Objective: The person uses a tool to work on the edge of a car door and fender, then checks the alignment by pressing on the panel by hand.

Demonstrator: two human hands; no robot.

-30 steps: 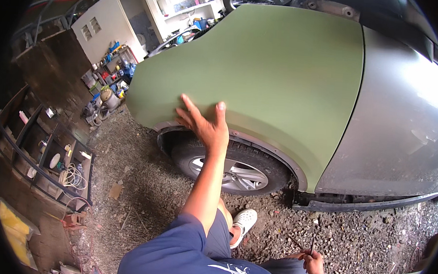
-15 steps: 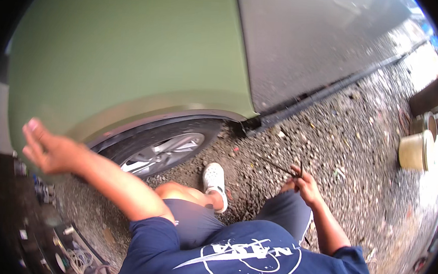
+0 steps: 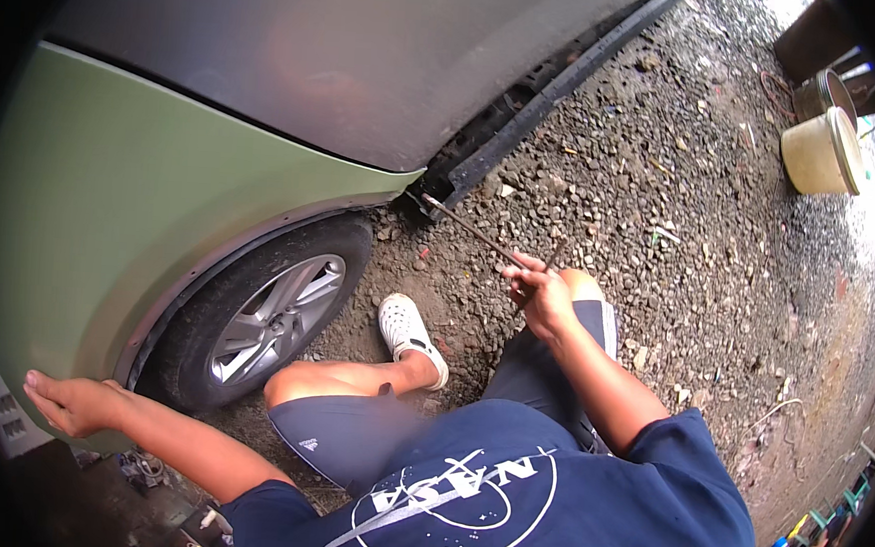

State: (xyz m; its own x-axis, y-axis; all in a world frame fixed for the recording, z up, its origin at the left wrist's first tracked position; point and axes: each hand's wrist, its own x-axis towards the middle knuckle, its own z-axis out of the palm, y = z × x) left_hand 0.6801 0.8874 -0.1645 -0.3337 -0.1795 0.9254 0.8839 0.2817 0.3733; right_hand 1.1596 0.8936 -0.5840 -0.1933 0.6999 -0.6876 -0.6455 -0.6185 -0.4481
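Observation:
My right hand (image 3: 540, 292) is closed round a long thin metal rod (image 3: 475, 233), with a short dark piece sticking up beside the fingers. The rod's far tip lies at the lower corner of the green fender (image 3: 213, 175), by the end of the black sill (image 3: 528, 109); whether it touches cannot be told. At the far left, my left hand (image 3: 74, 407) is held with its fingers stretched out and nothing in it. It overlaps the fender's lower front edge, and contact is unclear. Between my hands stands the wheel (image 3: 274, 319) with silver spokes, under the fender's arch.
A grey door panel (image 3: 271, 53) adjoins the fender. Gravel (image 3: 640, 246) covers the ground beside the car. A cream bucket (image 3: 820, 155) stands at the upper right, next to a dark can (image 3: 824, 97). My foot in a white clog (image 3: 401, 326) rests near the wheel.
The view has swung to the right, showing more of the sill. The rod's tip now appears at the fender's corner, where it was over gravel. My left hand has dropped lower, fingers still extended.

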